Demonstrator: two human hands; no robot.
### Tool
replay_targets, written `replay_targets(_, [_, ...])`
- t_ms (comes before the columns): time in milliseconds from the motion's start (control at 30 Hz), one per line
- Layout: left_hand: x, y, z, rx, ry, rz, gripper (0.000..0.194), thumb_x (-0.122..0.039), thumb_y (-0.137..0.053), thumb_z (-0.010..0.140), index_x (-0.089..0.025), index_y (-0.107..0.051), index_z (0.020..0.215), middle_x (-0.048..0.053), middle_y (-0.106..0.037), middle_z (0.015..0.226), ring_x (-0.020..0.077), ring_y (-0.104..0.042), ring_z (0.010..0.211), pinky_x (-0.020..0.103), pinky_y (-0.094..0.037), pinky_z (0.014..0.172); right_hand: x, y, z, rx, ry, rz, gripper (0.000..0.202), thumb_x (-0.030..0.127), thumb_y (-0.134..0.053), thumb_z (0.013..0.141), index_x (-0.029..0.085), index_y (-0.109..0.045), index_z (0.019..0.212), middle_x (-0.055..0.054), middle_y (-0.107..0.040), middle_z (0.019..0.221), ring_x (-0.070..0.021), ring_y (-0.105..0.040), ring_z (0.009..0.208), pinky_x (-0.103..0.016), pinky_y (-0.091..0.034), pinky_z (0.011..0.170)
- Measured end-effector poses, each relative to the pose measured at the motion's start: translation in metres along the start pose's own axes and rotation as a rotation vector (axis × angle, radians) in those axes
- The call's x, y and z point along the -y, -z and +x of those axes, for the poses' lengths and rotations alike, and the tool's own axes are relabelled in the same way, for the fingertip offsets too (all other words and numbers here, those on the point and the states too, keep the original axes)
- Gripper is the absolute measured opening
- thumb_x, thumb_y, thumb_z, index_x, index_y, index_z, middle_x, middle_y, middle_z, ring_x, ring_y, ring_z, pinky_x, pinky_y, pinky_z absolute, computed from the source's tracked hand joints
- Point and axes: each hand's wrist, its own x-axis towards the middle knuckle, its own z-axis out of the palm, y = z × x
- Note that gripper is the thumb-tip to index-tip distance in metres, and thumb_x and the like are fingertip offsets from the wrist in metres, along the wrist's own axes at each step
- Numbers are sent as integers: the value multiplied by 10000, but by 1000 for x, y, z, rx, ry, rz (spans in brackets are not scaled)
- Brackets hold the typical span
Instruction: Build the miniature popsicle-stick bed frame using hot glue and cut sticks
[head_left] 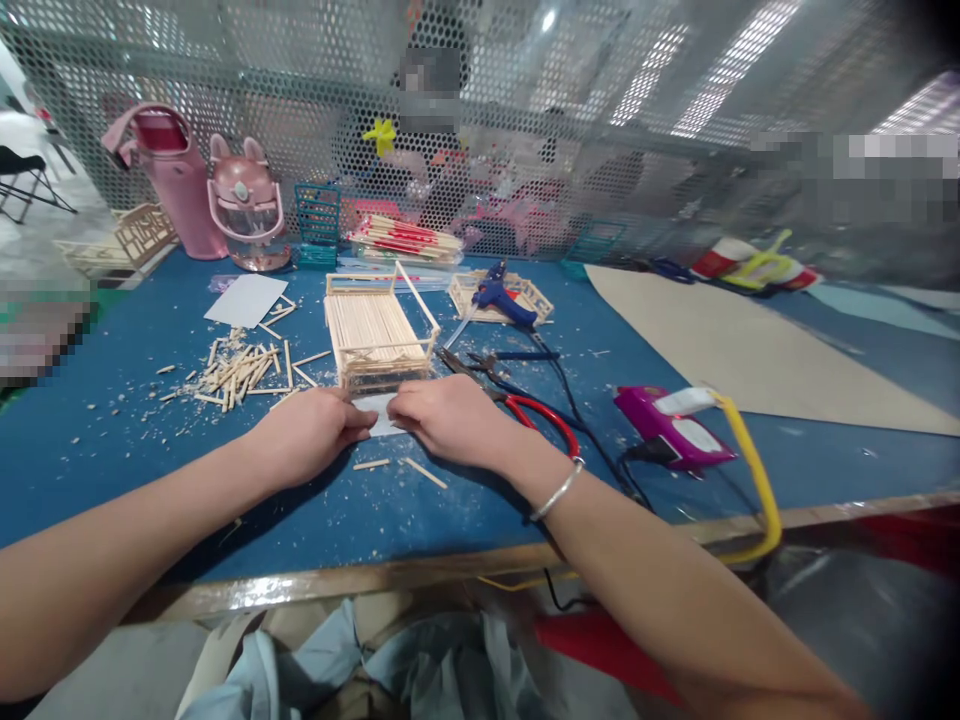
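Note:
A small piece of white paper (pixel 384 418) lies on the blue table in front of a little wooden stick model (pixel 379 330). My left hand (pixel 319 432) is closed, its fingertips holding the paper's left side. On the other side, my right hand (pixel 442 415) has its fingers bent together on the paper's right part, close to the model's front edge. Two short sticks (pixel 426 473) rest just below the paper. Left of the model is a pile of cut sticks (pixel 238 372). Red-handled pliers (pixel 544 415) lie beside my right wrist.
A blue glue gun (pixel 504 297) rests on a second stick frame behind the pliers. Black cables cross the table toward a purple device (pixel 675 430) with a yellow strap. Bottles (pixel 184 190) and a stick bundle (pixel 409 240) stand or lie along the mesh.

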Motion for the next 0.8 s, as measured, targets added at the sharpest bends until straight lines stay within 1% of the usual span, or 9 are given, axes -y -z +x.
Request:
replay_targets(100, [-1, 1, -1, -12, 8, -9, 303, -270, -445, 895, -214, -678, 1081, 83, -681, 856, 224, -639, 801, 317, -468, 709, -4, 8, -3, -26, -24, 117, 153, 171, -515, 832, 150, -656, 777, -31, -655, 756, -123, -552, 679, -236, -299, 570])
replay_targets(200, [-3, 2, -3, -76, -20, -46, 260, -279, -479, 884, -222, -703, 1004, 61, -694, 812, 194, -641, 737, 284, -466, 660, -6, 15, -4, -119, -26, 405, 151, 198, -523, 845, 148, -659, 802, -13, -660, 738, -100, -557, 666, -213, -365, 629])
replay_targets(300, [-7, 3, -5, -241, -73, -126, 222, -297, -525, 865, -202, -701, 961, 46, -701, 783, 164, -632, 692, 252, -458, 622, -5, 17, -3, -164, -65, 594, 164, 208, -521, 849, 147, -664, 797, 5, -650, 697, -82, -547, 623, -199, -383, 625])
replay_targets(400, [-13, 2, -8, -463, -121, -197, 191, -262, -550, 854, -183, -686, 963, 34, -697, 771, 133, -619, 667, 223, -455, 608, -2, 16, -3, -162, -101, 640, 175, 216, -527, 844, 136, -675, 797, 8, -640, 666, -77, -534, 605, -196, -378, 614])
replay_targets(467, [-15, 3, -8, -534, -154, -218, 162, -244, -549, 857, -175, -690, 896, 25, -691, 746, 116, -614, 655, 207, -454, 608, 0, 15, -3, -156, -109, 652, 184, 226, -532, 841, 130, -682, 794, 7, -638, 654, -76, -528, 598, -195, -373, 606])
replay_targets(600, [-13, 3, -7, -502, -121, -206, 177, -263, -533, 864, -170, -684, 854, 26, -696, 752, 118, -616, 651, 214, -461, 613, -1, 18, -4, -137, -132, 608, 173, 215, -545, 822, 135, -694, 786, 3, -652, 657, -78, -534, 595, -198, -369, 604])
replay_targets(700, [-8, 2, -4, -384, -41, -175, 191, -286, -526, 862, -176, -683, 868, 30, -705, 770, 137, -621, 654, 238, -461, 604, -8, 23, -6, -110, -213, 461, 144, 196, -567, 788, 151, -702, 761, -9, -674, 684, -94, -551, 616, -217, -365, 617])
replay_targets(767, [-7, 1, -4, -279, -28, -155, 184, -288, -533, 854, -182, -683, 843, 27, -704, 763, 148, -624, 664, 248, -458, 602, -13, 26, -8, -70, -251, 388, 121, 166, -583, 757, 157, -702, 743, -14, -682, 694, -99, -554, 619, -226, -361, 614])
replay_targets(800, [-8, 1, -5, -255, -39, -151, 181, -284, -532, 854, -185, -681, 824, 24, -700, 756, 149, -622, 667, 248, -456, 602, -15, 27, -8, -61, -255, 380, 117, 154, -584, 748, 158, -701, 737, -12, -681, 691, -97, -553, 615, -226, -361, 611])
